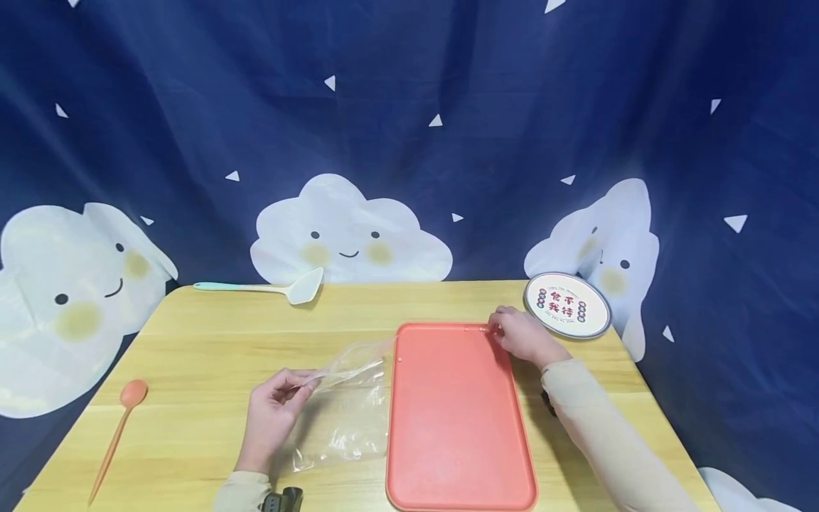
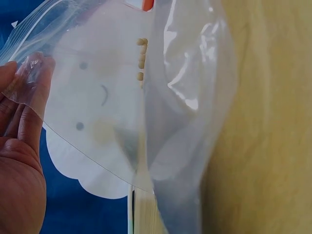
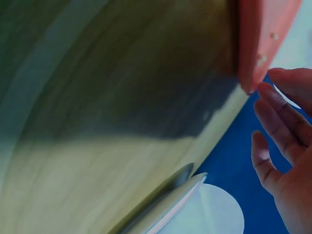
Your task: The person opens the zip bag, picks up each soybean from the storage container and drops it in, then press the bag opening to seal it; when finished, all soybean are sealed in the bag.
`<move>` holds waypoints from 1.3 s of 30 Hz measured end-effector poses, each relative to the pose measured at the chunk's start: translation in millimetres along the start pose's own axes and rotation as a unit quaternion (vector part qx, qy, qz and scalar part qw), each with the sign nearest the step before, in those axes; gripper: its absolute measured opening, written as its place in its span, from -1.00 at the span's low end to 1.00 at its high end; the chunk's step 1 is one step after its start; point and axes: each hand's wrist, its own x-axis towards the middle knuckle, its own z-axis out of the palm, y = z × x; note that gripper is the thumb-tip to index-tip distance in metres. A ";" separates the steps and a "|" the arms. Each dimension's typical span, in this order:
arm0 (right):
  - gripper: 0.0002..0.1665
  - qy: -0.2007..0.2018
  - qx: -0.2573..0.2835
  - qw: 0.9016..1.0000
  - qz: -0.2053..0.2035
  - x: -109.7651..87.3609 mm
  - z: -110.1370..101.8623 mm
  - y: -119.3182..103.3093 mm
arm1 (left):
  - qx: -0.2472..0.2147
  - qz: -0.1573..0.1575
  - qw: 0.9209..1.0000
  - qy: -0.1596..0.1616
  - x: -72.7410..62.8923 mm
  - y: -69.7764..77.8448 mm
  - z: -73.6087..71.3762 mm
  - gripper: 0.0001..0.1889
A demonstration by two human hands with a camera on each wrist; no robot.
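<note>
A clear zip bag (image 1: 358,405) lies partly raised over the table, and my left hand (image 1: 275,412) pinches its upper edge between thumb and fingers. Beside the bag lies a red rectangular tray (image 1: 457,412) with a few tiny beige bits near its far rim. My right hand (image 1: 521,334) is at the tray's far right corner. In the right wrist view, its loosely bent fingers (image 3: 273,122) come close to the rim, and nothing shows between them. Several beige pellets (image 2: 141,61) appear through the bag's film in the left wrist view; whether they are inside, I cannot tell.
An oval plate (image 1: 568,306) with red characters sits at the back right, just beyond my right hand. A white spatula (image 1: 306,288) with a turquoise handle lies along the back edge. On the left is an orange spoon (image 1: 133,395). A cloud-print curtain (image 1: 384,142) hangs behind the table.
</note>
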 end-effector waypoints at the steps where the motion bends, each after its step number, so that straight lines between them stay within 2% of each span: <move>1: -0.82 0.002 -0.008 1.000 -0.003 -0.4 1.5 0.4 | -0.001 0.002 1.000 -0.002 0.3 0.0 0.2 -0.83; 5: -0.82 0.012 -0.044 0.999 -0.016 -0.1 6.2 0.6 | -0.004 0.004 1.000 -0.001 0.7 -0.2 0.9 -0.82; 13: -0.84 -0.001 -0.088 0.996 -0.026 2.8 11.6 -4.6 | 0.003 0.002 1.000 0.003 0.5 5.3 3.4 -0.78; 17: -0.81 0.002 -0.093 0.995 -0.025 3.8 13.4 -5.0 | 0.007 0.005 1.000 0.002 0.1 10.9 4.1 -0.78; 25: -0.88 0.017 -0.074 0.996 -0.036 2.2 10.1 -6.8 | 0.008 -0.006 1.000 0.004 -1.3 0.7 2.2 -0.79; 29: -0.89 0.053 -0.029 0.997 -0.050 1.4 4.5 -11.3 | 0.016 -0.005 1.000 0.006 -0.6 1.6 2.9 -0.78; 33: -0.88 0.087 0.047 0.993 -0.056 3.5 -6.3 -24.5 | 0.010 0.000 1.000 0.005 -0.6 -0.6 2.6 -0.79; 36: -0.87 0.113 0.113 0.986 -0.054 6.9 -15.5 -41.9 | -0.005 0.006 1.000 0.003 -0.9 -3.0 1.7 -0.80; 39: -0.86 0.133 0.180 0.973 -0.052 10.0 -21.7 -62.5 | -0.019 0.018 1.000 -0.001 -1.2 -4.8 1.1 -0.80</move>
